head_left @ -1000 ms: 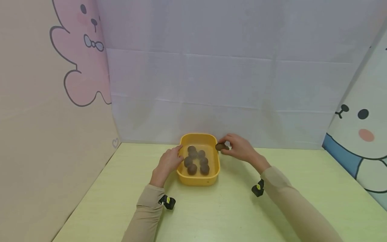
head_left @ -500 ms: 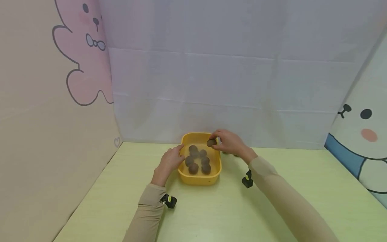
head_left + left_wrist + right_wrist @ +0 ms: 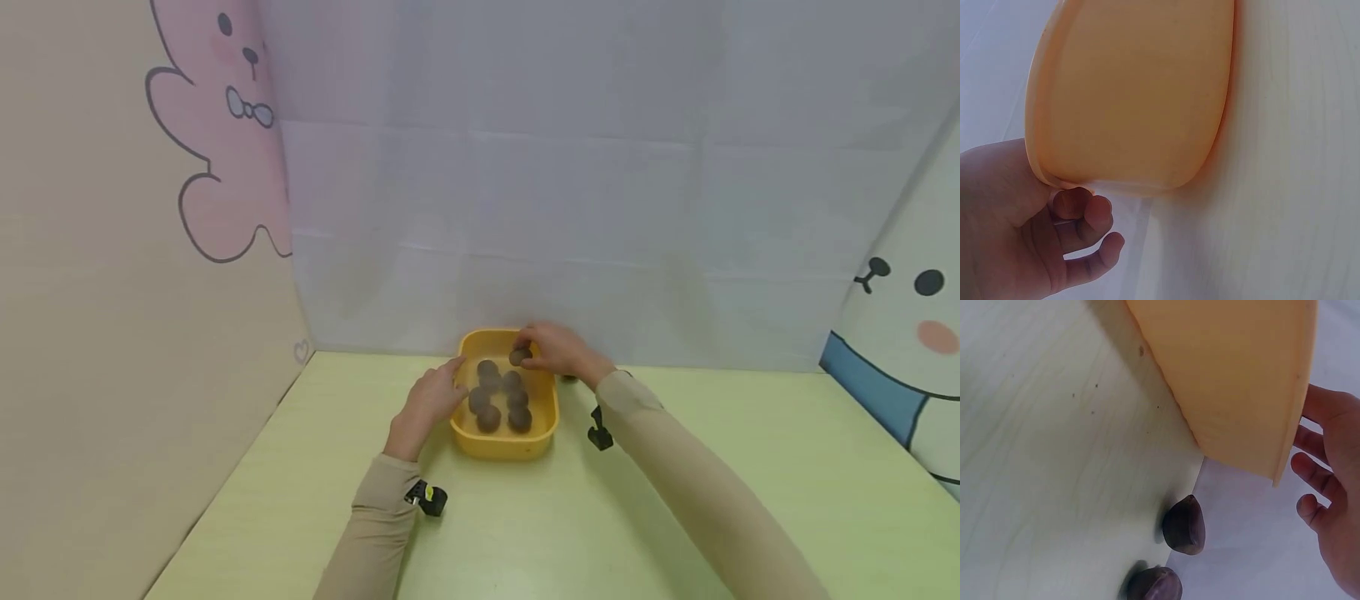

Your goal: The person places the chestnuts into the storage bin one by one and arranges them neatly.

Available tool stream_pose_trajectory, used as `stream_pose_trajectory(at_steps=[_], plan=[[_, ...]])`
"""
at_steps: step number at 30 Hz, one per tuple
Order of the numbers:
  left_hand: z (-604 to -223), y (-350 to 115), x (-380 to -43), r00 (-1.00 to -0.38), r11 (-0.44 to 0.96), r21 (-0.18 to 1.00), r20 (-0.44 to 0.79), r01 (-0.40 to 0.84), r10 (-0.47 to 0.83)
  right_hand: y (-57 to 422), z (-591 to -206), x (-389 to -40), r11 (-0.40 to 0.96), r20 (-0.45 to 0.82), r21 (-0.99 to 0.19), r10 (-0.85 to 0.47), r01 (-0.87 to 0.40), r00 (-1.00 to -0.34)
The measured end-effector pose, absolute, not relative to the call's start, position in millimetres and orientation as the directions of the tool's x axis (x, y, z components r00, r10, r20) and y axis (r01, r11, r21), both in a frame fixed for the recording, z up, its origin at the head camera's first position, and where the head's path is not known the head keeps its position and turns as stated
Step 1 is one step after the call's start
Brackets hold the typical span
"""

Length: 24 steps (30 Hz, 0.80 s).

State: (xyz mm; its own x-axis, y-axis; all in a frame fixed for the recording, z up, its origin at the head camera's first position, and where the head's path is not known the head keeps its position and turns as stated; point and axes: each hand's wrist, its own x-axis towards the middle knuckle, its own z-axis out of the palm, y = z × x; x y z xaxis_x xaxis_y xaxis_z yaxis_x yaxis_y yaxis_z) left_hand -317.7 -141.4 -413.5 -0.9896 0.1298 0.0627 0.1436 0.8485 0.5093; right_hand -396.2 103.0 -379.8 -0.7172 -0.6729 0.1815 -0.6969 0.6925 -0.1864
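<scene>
- Yellow tray (image 3: 504, 450) is standing lower centre; left hand (image 3: 431, 396) is gripping its left rim.
- Right hand (image 3: 555, 347) is pinching brown ball (image 3: 520, 358) at tray's upper right.
- Possible risk: pinch slipping, ball rolling.

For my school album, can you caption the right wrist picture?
Right hand, partly hidden by the tub, with two brown lumps on the table nearby.

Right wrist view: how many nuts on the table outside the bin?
2: upper nut, nearer the bin; lower nut, cut off by the bottom edge. Others may be hidden.
</scene>
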Motion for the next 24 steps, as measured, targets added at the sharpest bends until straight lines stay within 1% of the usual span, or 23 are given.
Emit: stream_pose_trajectory(at_steps=[3, 6, 18, 21, 24], plan=[[-411.8, -140.7, -317.2, -0.99, 0.85, 0.507, 0.071, 0.141, 0.122, 98.5, -382.0, -400.3, 0.688, 0.187, -0.172, -0.68, -0.705, -0.709], [-411.5, -140.3, -317.8, -0.99, 0.855, 0.5, 0.072, 0.139, 0.12, 93.8, -384.2, -402.4, 0.698, 0.171, -0.17, -0.675, -0.696, -0.718], [-409.9, -138.9, -317.5, -0.99, 0.87, 0.472, 0.073, 0.143, 0.123, 82.3, -383.1, -407.4, 0.719, 0.054, -0.15, -0.679, -0.678, -0.732], [-410.3, -138.9, -317.3, -0.99, 0.871, 0.47, 0.074, 0.142, 0.122, 86.8, -383.2, -407.6, 0.707, 0.08, -0.162, -0.686, -0.689, -0.723], [-410.9, -139.6, -316.9, -0.99, 0.871, 0.47, 0.078, 0.143, 0.12, 94.0, -381.3, -405.8, 0.684, 0.139, -0.189, -0.691, -0.704, -0.709]])
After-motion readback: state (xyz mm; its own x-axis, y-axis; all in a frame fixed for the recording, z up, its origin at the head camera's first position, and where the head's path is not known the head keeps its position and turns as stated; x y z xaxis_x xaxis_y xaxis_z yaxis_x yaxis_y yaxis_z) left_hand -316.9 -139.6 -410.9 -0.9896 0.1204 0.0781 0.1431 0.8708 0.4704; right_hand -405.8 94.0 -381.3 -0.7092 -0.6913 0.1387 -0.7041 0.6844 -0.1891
